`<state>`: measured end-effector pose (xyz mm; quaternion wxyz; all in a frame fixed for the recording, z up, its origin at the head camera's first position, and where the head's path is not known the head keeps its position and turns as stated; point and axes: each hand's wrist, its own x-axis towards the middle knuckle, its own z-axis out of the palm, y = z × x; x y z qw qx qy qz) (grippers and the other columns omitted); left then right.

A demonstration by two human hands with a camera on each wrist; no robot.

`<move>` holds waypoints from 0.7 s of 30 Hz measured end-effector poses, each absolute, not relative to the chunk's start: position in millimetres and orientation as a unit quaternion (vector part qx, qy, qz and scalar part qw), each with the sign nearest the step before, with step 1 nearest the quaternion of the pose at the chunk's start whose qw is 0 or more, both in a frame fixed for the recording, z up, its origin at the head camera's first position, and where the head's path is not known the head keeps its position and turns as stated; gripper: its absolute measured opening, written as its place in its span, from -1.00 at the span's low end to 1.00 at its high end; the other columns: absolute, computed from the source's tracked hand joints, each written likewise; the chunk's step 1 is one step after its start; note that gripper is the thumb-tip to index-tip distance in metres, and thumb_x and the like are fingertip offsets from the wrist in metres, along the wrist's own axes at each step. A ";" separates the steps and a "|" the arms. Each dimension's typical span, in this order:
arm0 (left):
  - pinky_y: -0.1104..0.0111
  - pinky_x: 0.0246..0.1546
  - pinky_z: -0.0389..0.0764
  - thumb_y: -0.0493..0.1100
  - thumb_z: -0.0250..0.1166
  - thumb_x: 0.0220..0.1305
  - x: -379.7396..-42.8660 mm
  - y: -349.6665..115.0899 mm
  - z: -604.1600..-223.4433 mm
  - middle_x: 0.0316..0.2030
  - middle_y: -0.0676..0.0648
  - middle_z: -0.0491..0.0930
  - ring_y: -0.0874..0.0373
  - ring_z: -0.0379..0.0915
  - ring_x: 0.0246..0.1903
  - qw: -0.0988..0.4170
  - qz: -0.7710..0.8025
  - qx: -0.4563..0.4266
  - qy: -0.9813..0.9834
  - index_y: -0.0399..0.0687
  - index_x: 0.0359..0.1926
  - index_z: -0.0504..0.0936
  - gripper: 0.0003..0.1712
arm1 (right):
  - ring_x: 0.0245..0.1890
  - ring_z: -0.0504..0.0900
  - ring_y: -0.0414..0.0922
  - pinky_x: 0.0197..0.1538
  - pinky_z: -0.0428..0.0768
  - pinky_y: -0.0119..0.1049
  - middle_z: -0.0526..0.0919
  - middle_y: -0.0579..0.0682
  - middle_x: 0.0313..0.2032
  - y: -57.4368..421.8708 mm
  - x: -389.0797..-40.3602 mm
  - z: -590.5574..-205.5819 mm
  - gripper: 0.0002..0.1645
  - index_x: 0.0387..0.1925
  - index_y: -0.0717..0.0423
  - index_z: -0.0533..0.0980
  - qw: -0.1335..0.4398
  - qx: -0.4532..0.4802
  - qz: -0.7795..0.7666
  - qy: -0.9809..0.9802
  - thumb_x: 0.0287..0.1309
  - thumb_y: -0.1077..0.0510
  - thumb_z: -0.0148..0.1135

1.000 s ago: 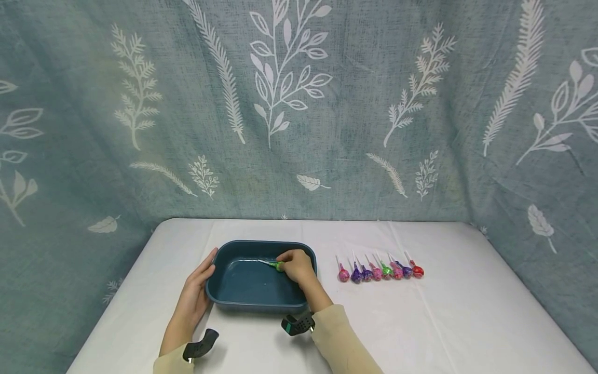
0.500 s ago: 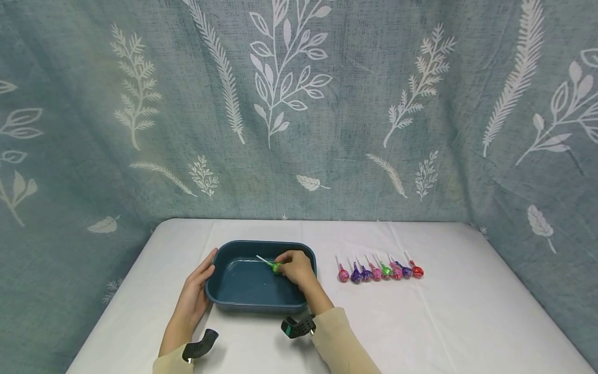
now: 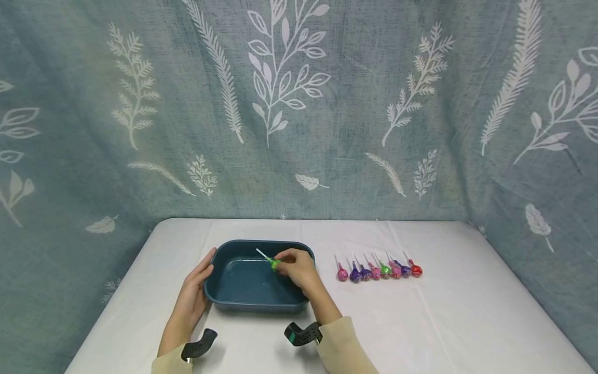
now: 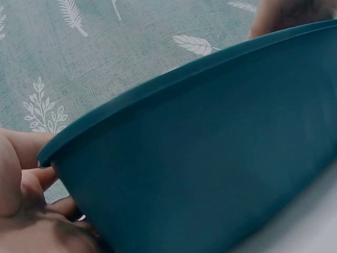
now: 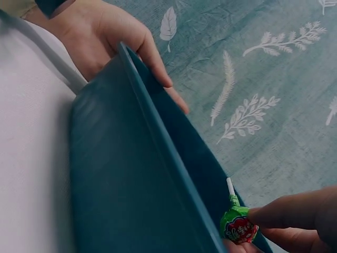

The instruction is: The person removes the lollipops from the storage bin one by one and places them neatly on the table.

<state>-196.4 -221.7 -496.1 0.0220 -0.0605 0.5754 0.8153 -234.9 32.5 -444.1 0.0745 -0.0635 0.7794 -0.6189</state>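
Observation:
In the head view my right hand [image 3: 296, 267] is over the right part of a dark teal plastic bin [image 3: 254, 305]. It pinches a green-wrapped lollipop [image 3: 274, 264] by its round head, the white stick pointing up and to the left. The right wrist view shows the lollipop [image 5: 238, 224] between thumb and fingertips, with a red patch on its wrapper. My left hand [image 3: 192, 291] rests against the bin's left end, its fingers extended along the outside just under the rim, as the left wrist view shows from below.
Right of the bin, a row of several wrapped lollipops [image 3: 376, 273] in pink, purple, green and red lies on the white tablecloth [image 3: 467, 322], sticks pointing away. A blue-green leaf-patterned curtain [image 3: 355, 104] hangs behind and at both sides of the table.
The green lollipop has risen slightly in my right hand, and its stick has swung from nearly level to tilted upward. My right wrist has shifted a little to the right. My left hand stays put.

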 end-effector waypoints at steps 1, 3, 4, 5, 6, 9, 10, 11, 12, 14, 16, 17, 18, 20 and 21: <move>0.22 0.41 -0.12 -0.16 -0.05 0.51 -196.6 -221.7 -496.1 0.49 0.13 -0.03 0.24 -0.24 0.46 0.022 0.816 -0.060 0.575 0.09 0.49 0.14 -0.42 | -0.32 0.67 -0.08 -0.19 0.67 -0.24 0.63 0.13 -0.32 34.0 -233.8 -443.3 -0.83 -0.23 0.37 0.60 0.073 -0.066 -0.621 0.777 0.08 0.41 0.30; 0.22 0.41 -0.12 -0.16 -0.05 0.50 -196.9 -221.8 -496.4 0.49 0.13 -0.03 0.24 -0.24 0.46 0.022 0.816 -0.060 0.575 0.09 0.49 0.15 -0.42 | -0.31 0.67 -0.07 -0.19 0.67 -0.24 0.64 0.14 -0.31 37.2 -231.7 -441.6 -0.82 -0.22 0.38 0.59 0.072 -0.069 -0.624 0.775 0.09 0.40 0.29; 0.22 0.41 -0.12 -0.15 -0.04 0.50 -197.0 -221.9 -496.6 0.48 0.14 -0.02 0.25 -0.24 0.45 0.023 0.816 -0.062 0.574 0.10 0.48 0.15 -0.42 | -0.31 0.67 -0.07 -0.18 0.67 -0.24 0.64 0.14 -0.31 38.8 -230.5 -440.7 -0.82 -0.21 0.37 0.59 0.071 -0.071 -0.624 0.775 0.10 0.40 0.29; 0.22 0.41 -0.12 -0.15 -0.04 0.50 -197.1 -222.0 -496.8 0.48 0.14 -0.02 0.25 -0.24 0.45 0.023 0.816 -0.063 0.574 0.11 0.48 0.16 -0.42 | -0.31 0.67 -0.08 -0.19 0.67 -0.24 0.64 0.13 -0.31 40.6 -229.5 -439.8 -0.82 -0.20 0.37 0.59 0.069 -0.072 -0.622 0.777 0.10 0.39 0.29; 0.22 0.41 -0.12 -0.15 -0.04 0.50 -197.1 -222.2 -497.1 0.48 0.14 -0.02 0.25 -0.24 0.45 0.022 0.816 -0.063 0.574 0.11 0.48 0.16 -0.42 | -0.31 0.67 -0.08 -0.19 0.67 -0.24 0.64 0.12 -0.31 42.4 -228.3 -438.7 -0.81 -0.20 0.35 0.59 0.067 -0.074 -0.618 0.780 0.11 0.38 0.28; 0.22 0.41 -0.12 -0.15 -0.03 0.50 -197.1 -222.8 -498.1 0.48 0.14 -0.01 0.26 -0.24 0.45 0.022 0.816 -0.065 0.575 0.13 0.48 0.18 -0.43 | -0.32 0.65 -0.12 -0.18 0.66 -0.24 0.64 0.08 -0.31 47.9 -224.9 -435.3 -0.81 -0.18 0.32 0.60 0.062 -0.080 -0.608 0.787 0.13 0.35 0.27; 0.22 0.41 -0.12 -0.14 -0.03 0.50 -197.0 -223.1 -498.4 0.48 0.15 -0.01 0.26 -0.24 0.45 0.022 0.815 -0.066 0.576 0.14 0.47 0.18 -0.43 | -0.33 0.65 -0.12 -0.18 0.66 -0.24 0.64 0.07 -0.31 49.7 -223.9 -434.2 -0.81 -0.17 0.31 0.60 0.060 -0.083 -0.606 0.789 0.14 0.34 0.27; 0.22 0.42 -0.12 -0.14 -0.03 0.49 -196.9 -223.3 -498.6 0.48 0.15 -0.02 0.26 -0.24 0.45 0.022 0.815 -0.066 0.576 0.14 0.47 0.18 -0.43 | -0.33 0.64 -0.13 -0.18 0.65 -0.24 0.63 0.06 -0.31 51.7 -223.0 -433.0 -0.81 -0.17 0.30 0.60 0.058 -0.085 -0.604 0.791 0.15 0.33 0.27; 0.21 0.42 -0.13 -0.14 -0.03 0.49 -196.8 -223.4 -498.8 0.48 0.15 -0.02 0.26 -0.24 0.45 0.023 0.814 -0.066 0.576 0.14 0.47 0.18 -0.43 | -0.33 0.64 -0.13 -0.18 0.65 -0.24 0.64 0.06 -0.31 53.7 -222.0 -432.3 -0.80 -0.17 0.30 0.60 0.056 -0.090 -0.604 0.790 0.15 0.32 0.26; 0.21 0.42 -0.13 -0.14 -0.03 0.49 -196.7 -223.8 -499.0 0.48 0.14 -0.02 0.26 -0.24 0.45 0.023 0.815 -0.066 0.575 0.15 0.47 0.19 -0.43 | -0.32 0.64 -0.12 -0.17 0.66 -0.23 0.64 0.08 -0.30 57.5 -220.6 -431.3 -0.79 -0.16 0.31 0.60 0.052 -0.094 -0.609 0.786 0.15 0.32 0.26; 0.21 0.42 -0.13 -0.14 -0.02 0.49 -196.6 -223.9 -498.9 0.48 0.14 -0.02 0.26 -0.24 0.45 0.024 0.814 -0.066 0.576 0.14 0.47 0.18 -0.43 | -0.30 0.67 -0.07 -0.15 0.66 -0.20 0.65 0.12 -0.28 61.1 -219.8 -431.5 -0.78 -0.14 0.34 0.59 0.052 -0.098 -0.621 0.776 0.16 0.34 0.25; 0.21 0.42 -0.13 -0.14 -0.02 0.49 -196.7 -223.9 -498.7 0.48 0.14 -0.02 0.26 -0.25 0.45 0.024 0.815 -0.066 0.576 0.14 0.48 0.18 -0.42 | -0.29 0.68 -0.04 -0.14 0.66 -0.19 0.65 0.14 -0.27 62.7 -219.6 -432.0 -0.78 -0.13 0.36 0.58 0.051 -0.098 -0.628 0.770 0.16 0.35 0.25; 0.21 0.42 -0.13 -0.14 -0.03 0.49 -196.8 -223.8 -498.5 0.48 0.14 -0.02 0.25 -0.24 0.45 0.024 0.814 -0.065 0.577 0.13 0.48 0.17 -0.42 | -0.28 0.69 -0.02 -0.13 0.66 -0.18 0.65 0.16 -0.26 64.0 -219.1 -432.2 -0.77 -0.13 0.38 0.57 0.050 -0.098 -0.635 0.765 0.16 0.36 0.24; 0.21 0.42 -0.13 -0.14 -0.03 0.50 -197.0 -223.4 -497.9 0.48 0.14 -0.02 0.25 -0.24 0.45 0.024 0.813 -0.064 0.578 0.12 0.48 0.16 -0.42 | -0.27 0.70 0.00 -0.13 0.66 -0.18 0.65 0.18 -0.26 66.2 -218.0 -431.9 -0.77 -0.12 0.39 0.56 0.049 -0.095 -0.646 0.756 0.17 0.37 0.24; 0.20 0.42 -0.13 -0.14 -0.03 0.50 -197.1 -223.2 -497.9 0.48 0.14 -0.02 0.25 -0.24 0.45 0.023 0.813 -0.064 0.578 0.12 0.48 0.16 -0.42 | -0.27 0.70 0.01 -0.13 0.66 -0.19 0.65 0.18 -0.26 67.1 -217.3 -431.7 -0.77 -0.12 0.40 0.56 0.048 -0.094 -0.649 0.753 0.17 0.38 0.23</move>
